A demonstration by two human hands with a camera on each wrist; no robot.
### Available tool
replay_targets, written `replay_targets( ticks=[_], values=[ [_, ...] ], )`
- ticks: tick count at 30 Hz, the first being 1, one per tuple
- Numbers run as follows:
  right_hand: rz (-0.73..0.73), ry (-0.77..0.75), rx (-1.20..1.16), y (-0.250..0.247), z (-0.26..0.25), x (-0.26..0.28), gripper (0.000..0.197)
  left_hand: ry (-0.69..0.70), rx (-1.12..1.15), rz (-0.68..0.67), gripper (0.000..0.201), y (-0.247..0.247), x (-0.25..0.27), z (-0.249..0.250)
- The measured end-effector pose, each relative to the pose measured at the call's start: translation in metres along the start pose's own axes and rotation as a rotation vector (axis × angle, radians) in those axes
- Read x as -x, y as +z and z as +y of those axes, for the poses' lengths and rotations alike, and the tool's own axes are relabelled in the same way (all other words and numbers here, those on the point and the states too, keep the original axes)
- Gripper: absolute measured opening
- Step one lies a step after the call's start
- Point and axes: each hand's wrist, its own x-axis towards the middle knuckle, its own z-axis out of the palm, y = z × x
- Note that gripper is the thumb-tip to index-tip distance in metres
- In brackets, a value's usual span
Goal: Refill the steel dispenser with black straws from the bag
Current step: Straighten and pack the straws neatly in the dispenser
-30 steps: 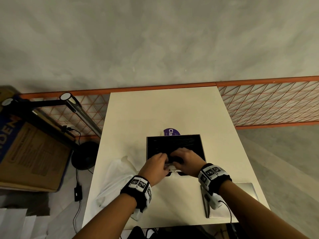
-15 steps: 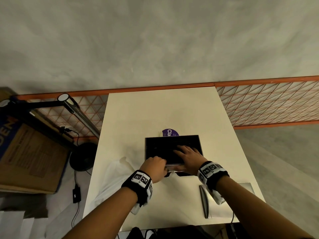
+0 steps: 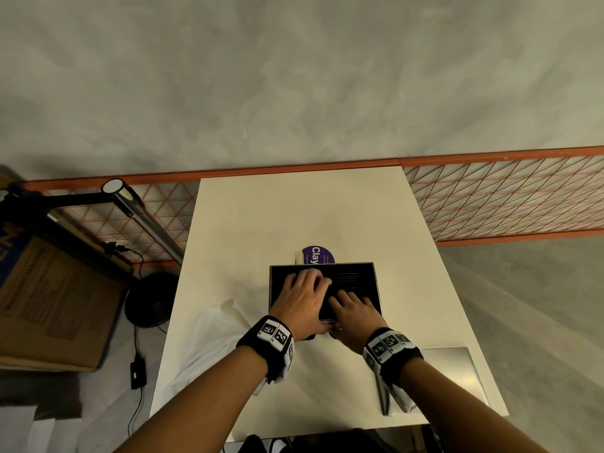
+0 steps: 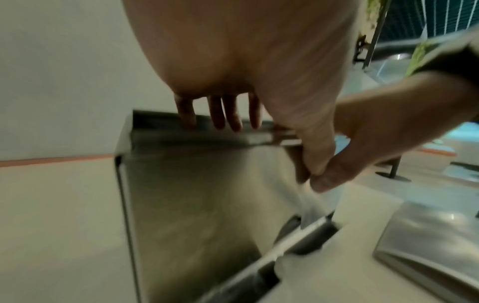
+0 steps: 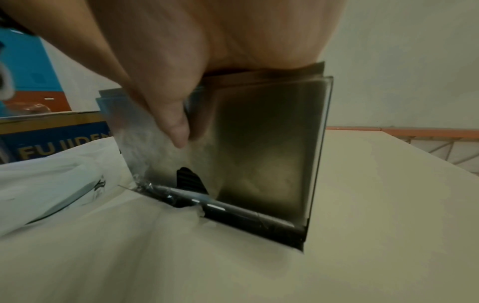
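Note:
The steel dispenser stands open-topped in the middle of the white table, with black straws lying inside. My left hand lies over its left half, and its straight fingers touch the straws. My right hand straddles the front rim with its fingers on the straws. Its thumb presses a clear plastic film against the dispenser's front wall. More black straws show at the bottom slot.
A crumpled white bag lies left of the dispenser. A flat steel lid rests at the table's near right corner. A purple label peeks out behind the dispenser. Off the table's left stand a lamp and a cardboard box.
My left hand was curled at the dispenser's front edge; it has moved forward and spread flat over the straws. The right hand has stayed at the front rim.

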Motion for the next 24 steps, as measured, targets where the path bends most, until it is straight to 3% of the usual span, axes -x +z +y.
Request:
replay_targets(
  ticks=[3,8,12,17,21,24],
  values=[
    [0.003,0.001,0.011,0.003,-0.002,0.005,0.056,-0.057,0.093,-0.068,0.107,0.019,0.006,-0.002],
    [0.071,-0.038,-0.002,0.007,0.0,0.014,0.061,-0.08,0.112,-0.099,0.106,0.029,0.012,0.001],
    [0.182,-0.042,0.022,0.006,-0.004,0.014,0.083,-0.109,0.108,-0.073,0.1,0.027,0.015,0.005],
    [0.053,-0.02,0.076,0.012,-0.003,0.0,0.118,-0.122,0.054,-0.046,0.088,0.028,0.025,0.013],
    [-0.004,0.003,0.077,0.021,-0.004,-0.001,0.11,-0.093,0.054,0.029,0.079,0.029,0.031,0.014],
    [0.025,-0.008,0.028,0.02,-0.006,0.004,0.098,-0.059,0.054,0.102,0.085,0.032,0.033,0.014]
  ],
)
